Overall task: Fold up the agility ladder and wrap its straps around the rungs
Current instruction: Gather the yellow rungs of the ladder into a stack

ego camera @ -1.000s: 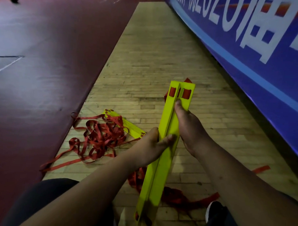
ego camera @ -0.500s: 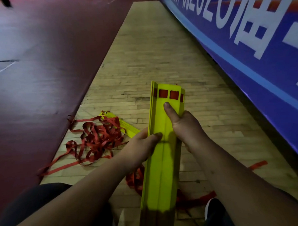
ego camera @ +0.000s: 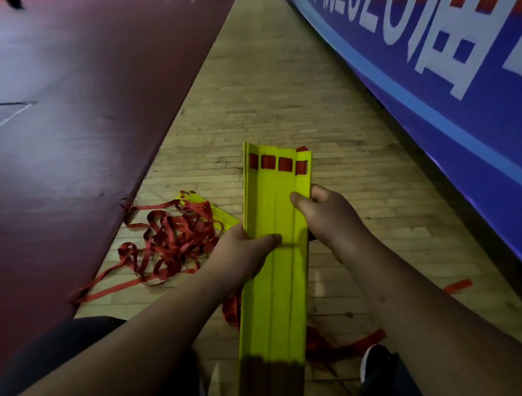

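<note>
A bundle of yellow ladder rungs (ego camera: 273,273) lies lengthwise in front of me, its flat faces up, with red strap sections showing through slots near the far end. My left hand (ego camera: 242,254) grips the bundle's left edge, thumb across the top. My right hand (ego camera: 324,215) grips its right edge a little farther up, thumb pressed on the top. A tangle of red straps (ego camera: 174,239) lies on the floor at the left, with more yellow rungs (ego camera: 220,215) half buried in it. Strap ends (ego camera: 346,348) trail under the bundle.
I am over a strip of wooden floor (ego camera: 273,93). A dark red mat (ego camera: 78,115) borders it on the left. A blue banner with white lettering (ego camera: 438,71) runs along the right. My black shoe (ego camera: 375,364) is at the lower right.
The rung bundle has turned from edge-on to flat faces up, showing several rungs side by side. Both hands have stayed on it, the right thumb now resting on top.
</note>
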Demonstrator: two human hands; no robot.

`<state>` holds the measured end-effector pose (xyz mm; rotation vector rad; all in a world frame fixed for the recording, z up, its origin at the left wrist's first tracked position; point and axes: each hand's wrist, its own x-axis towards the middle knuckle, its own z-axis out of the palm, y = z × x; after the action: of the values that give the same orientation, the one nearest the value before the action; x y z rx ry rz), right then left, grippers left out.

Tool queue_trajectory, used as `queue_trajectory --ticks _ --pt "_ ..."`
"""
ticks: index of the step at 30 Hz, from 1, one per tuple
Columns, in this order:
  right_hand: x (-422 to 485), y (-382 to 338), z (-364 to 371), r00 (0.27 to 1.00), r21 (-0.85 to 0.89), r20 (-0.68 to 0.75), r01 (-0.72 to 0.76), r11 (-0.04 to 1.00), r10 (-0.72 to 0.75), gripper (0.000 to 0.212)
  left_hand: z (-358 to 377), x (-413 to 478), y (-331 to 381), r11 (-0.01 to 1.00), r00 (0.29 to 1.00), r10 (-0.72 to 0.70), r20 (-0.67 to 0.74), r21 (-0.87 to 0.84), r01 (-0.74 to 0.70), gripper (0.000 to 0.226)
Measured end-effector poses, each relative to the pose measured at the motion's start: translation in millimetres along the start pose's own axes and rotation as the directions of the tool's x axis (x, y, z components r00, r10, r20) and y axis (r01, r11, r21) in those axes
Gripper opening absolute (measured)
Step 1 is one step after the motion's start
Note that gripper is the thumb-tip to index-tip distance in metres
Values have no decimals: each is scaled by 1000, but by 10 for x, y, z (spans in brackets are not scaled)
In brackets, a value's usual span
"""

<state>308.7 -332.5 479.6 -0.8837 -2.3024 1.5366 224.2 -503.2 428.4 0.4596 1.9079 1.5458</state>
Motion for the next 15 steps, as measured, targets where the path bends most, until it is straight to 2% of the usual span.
queue_trajectory --ticks 3,7,12,15 --pt "-16 -8 67 998 -78 -44 40 996 -43 22 38 -2 -17 999 1000 23 -17 34 -22 14" --pt "8 -8 173 998 -227 45 60 972 -51 27 60 22 -73 987 998 60 -16 153 -57 13" --pt "-19 -49 181 990 -166 142 11 986 13 52 24 31 -64 988 995 70 74 134 -79 16" --pt "-34 -23 168 992 -241 126 29 970 2 50 33 32 -44 984 993 68 99 158 -83 12"
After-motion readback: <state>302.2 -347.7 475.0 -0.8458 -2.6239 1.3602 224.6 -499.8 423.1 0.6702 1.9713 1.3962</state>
